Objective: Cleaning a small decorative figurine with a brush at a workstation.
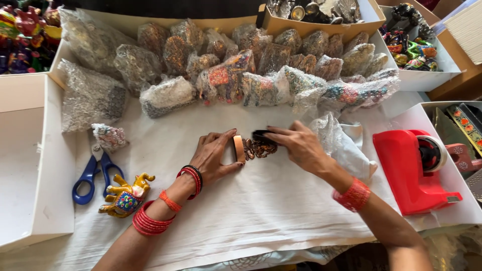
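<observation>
Glossy red plastic tape dispenser [411, 168]; matt white cloth [261, 200]; crinkly clear bubble wrap [336, 140].

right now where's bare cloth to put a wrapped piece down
Bare white cloth lies between the two forearms, below the left hand and right hand. A smaller patch sits between the scissors and the left hand. The back is crowded with bubble-wrapped bundles; the red tape dispenser fills the right.

The left hand [213, 155] and right hand [296, 145] meet over a small copper-coloured ornament [253, 147] on the white-covered surface [261, 200], fingers [228, 135] touching its ends. Blue scissors [93, 173] and a painted elephant figurine [125, 195] lie to the left, a red tape dispenser [414, 168] to the right, and bubble-wrapped bundles [226, 75] behind.
</observation>
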